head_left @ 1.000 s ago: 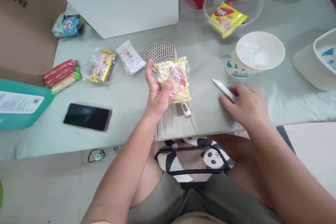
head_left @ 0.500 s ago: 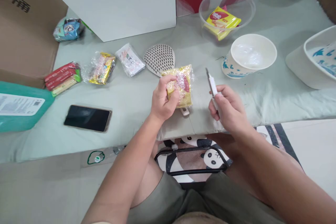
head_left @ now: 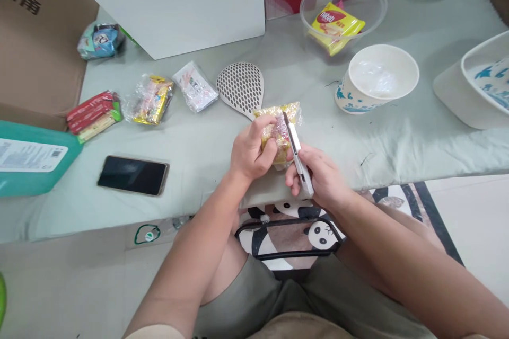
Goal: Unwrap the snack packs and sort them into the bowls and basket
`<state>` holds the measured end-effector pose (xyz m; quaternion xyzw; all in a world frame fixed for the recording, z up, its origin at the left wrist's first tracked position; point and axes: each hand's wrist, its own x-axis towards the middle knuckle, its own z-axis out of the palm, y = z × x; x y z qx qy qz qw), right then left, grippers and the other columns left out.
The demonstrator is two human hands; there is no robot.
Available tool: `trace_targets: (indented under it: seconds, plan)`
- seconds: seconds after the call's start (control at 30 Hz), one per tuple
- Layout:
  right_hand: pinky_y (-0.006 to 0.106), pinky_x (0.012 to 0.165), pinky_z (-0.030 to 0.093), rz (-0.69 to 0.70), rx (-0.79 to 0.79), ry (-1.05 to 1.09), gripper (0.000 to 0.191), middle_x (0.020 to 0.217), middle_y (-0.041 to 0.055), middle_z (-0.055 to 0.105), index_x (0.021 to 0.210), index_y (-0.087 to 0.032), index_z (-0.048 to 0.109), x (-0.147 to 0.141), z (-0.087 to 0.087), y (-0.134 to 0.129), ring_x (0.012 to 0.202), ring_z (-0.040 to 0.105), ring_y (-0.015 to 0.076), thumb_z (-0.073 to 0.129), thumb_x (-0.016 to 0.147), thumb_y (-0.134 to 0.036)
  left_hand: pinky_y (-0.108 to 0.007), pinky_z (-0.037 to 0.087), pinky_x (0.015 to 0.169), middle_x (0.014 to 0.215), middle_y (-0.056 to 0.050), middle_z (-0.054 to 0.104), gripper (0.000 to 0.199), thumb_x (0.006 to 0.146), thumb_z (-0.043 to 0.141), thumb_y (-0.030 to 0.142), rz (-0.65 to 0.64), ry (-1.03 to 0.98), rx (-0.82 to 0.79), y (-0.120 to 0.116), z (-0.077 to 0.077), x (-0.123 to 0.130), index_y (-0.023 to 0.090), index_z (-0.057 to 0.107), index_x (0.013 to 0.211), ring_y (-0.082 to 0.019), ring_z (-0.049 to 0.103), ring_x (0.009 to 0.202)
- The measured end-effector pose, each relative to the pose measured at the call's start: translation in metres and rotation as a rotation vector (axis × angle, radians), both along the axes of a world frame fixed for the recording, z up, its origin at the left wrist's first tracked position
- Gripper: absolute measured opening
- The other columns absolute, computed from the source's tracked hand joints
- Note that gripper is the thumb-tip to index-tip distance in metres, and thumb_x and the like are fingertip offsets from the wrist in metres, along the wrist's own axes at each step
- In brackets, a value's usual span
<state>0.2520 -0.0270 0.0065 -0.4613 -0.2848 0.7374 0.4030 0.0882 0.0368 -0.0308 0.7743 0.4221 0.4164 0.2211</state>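
Since the earlier frame, the right hand [head_left: 324, 176] has swung the white cutter [head_left: 295, 139] from beside the wrapped packet [head_left: 280, 135] to across it, above the surface [head_left: 202, 153]. The left hand [head_left: 249, 151] keeps its grip around the packet, fingers hiding part; blade contact is unclear. Both forearms converge forward.

Below the bare fingers [head_left: 260, 124] spread plain olive-grey cloth shorts [head_left: 234, 291]; lower still, a beige cloth top [head_left: 304, 324]; to their lower left, a cream cloth sleeve edge [head_left: 157, 332].
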Motion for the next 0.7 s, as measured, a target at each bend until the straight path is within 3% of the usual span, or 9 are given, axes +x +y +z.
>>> trace_targets:
  seconds: [0.17,0.3,0.53,0.7]
  plan:
    - [0.021,0.035,0.036,-0.002,0.016,-0.02,0.047,0.052,-0.002,0.065,0.084,-0.023,0.051,-0.0002,-0.0026,-0.004,0.035,0.055,0.0126,0.068,0.078,-0.066,-0.032,0.049,0.07,0.11,-0.004,0.075,0.032,0.091,0.047,0.026,-0.028,-0.01,0.043,-0.0002,-0.0013,0.0022,0.025,0.055,0.122,-0.018,0.066,0.077]
    - [0.022,0.035,0.037,-0.024,0.027,-0.035,0.048,0.05,-0.0019,0.064,0.083,-0.023,0.051,-0.0008,-0.0027,-0.0046,0.035,0.055,0.0132,0.067,0.078,-0.068,-0.032,0.051,0.072,0.116,-0.006,0.074,0.032,0.095,0.048,0.03,-0.11,0.011,0.017,-0.0006,-0.0002,0.0035,0.025,0.054,0.126,-0.018,0.068,0.08]
    - [0.021,0.033,0.032,-0.044,0.035,-0.106,0.045,0.05,-0.0005,0.065,0.078,-0.021,0.057,-0.0028,-0.0041,-0.0014,0.032,0.05,0.0106,0.066,0.079,-0.065,-0.03,0.048,0.064,0.094,-0.002,0.071,0.028,0.095,0.048,0.032,-0.073,-0.014,-0.001,-0.0017,-0.0033,0.0035,0.026,0.055,0.121,-0.015,0.059,0.065]
    - [0.02,0.034,0.034,-0.027,0.001,-0.09,0.05,0.053,0.0024,0.066,0.072,-0.019,0.06,-0.0038,-0.0063,-0.0025,0.033,0.051,0.0097,0.069,0.076,-0.068,-0.03,0.048,0.066,0.085,-0.001,0.067,0.02,0.096,0.046,0.03,-0.064,-0.015,0.067,0.0002,-0.0012,0.0013,0.026,0.058,0.113,-0.017,0.059,0.07]
